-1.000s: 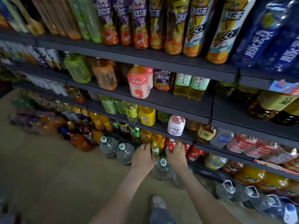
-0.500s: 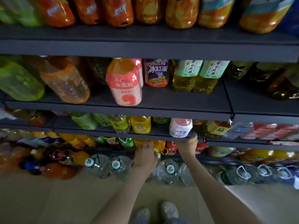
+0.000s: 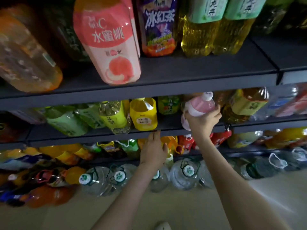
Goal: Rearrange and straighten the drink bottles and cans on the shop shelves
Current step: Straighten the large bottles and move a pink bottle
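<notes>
At the front of the middle shelf (image 3: 169, 124), the right hand (image 3: 201, 121) has its grip wrapped round the body of a tilted pink bottle (image 3: 201, 105), cap uppermost. It looks full, so probably weighty, with slick plastic; that mid-body hold seems wise. The left hand (image 3: 153, 150) hovers open just beneath.

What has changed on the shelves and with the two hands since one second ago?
The right hand rose from the low shelf and took hold of the pink-and-white bottle, which stood upright and is now tilted. The left hand also rose, up to the shelf edge, and holds nothing. The yellow bottle and the water jugs stayed in place.
</notes>
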A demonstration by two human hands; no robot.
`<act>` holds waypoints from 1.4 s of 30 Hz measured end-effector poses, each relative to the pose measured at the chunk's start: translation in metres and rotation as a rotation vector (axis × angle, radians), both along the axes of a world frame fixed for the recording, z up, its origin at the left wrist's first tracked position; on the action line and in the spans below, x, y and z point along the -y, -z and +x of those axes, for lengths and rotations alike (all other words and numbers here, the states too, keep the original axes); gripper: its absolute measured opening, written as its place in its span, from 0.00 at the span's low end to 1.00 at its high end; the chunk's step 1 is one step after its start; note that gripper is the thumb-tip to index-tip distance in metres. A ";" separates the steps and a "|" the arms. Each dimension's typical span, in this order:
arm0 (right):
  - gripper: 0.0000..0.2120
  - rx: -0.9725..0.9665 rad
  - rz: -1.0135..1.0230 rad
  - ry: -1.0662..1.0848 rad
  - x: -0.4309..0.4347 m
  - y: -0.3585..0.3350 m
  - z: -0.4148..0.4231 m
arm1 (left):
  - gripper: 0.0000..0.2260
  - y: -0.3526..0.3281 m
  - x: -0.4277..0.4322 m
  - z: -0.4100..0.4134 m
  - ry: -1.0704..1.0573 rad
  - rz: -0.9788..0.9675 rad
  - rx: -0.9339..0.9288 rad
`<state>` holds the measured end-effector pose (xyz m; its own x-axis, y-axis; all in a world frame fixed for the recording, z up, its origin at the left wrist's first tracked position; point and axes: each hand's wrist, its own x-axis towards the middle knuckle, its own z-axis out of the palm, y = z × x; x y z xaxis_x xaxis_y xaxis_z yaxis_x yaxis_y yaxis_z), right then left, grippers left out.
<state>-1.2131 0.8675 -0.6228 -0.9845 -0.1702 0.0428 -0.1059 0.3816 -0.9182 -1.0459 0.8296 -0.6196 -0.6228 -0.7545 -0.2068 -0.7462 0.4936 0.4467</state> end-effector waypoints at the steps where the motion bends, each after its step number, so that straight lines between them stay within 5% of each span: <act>1: 0.50 -0.008 0.006 0.005 -0.009 -0.004 0.006 | 0.27 -0.004 -0.005 0.004 0.007 0.018 -0.008; 12: 0.46 0.042 0.133 -0.334 -0.095 -0.108 0.125 | 0.41 -0.091 -0.071 0.065 0.027 0.285 -0.310; 21: 0.46 0.095 0.136 -0.694 -0.052 -0.180 0.228 | 0.38 -0.135 -0.050 0.170 -0.292 0.307 -0.644; 27: 0.46 0.164 0.199 -0.803 0.014 -0.165 0.298 | 0.36 -0.121 0.005 0.241 -0.499 0.303 -0.603; 31: 0.33 0.269 0.210 -0.960 0.054 -0.140 0.325 | 0.37 -0.096 0.053 0.287 -0.555 0.341 -0.509; 34: 0.26 0.322 0.125 -0.835 0.069 -0.118 0.330 | 0.39 -0.083 0.086 0.308 -0.548 0.455 -0.553; 37: 0.24 0.193 0.092 -0.525 0.073 -0.086 0.304 | 0.30 -0.068 0.109 0.309 -0.515 0.621 -0.701; 42: 0.36 -0.127 0.108 -0.150 0.076 -0.017 0.233 | 0.26 -0.019 0.131 0.286 -0.349 0.705 -0.827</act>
<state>-0.9806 0.7911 -0.6060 -0.9356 -0.3247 0.1384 -0.2811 0.4481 -0.8487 -0.7597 0.6987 -0.6007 -0.5442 -0.7919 -0.2770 -0.1421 -0.2384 0.9607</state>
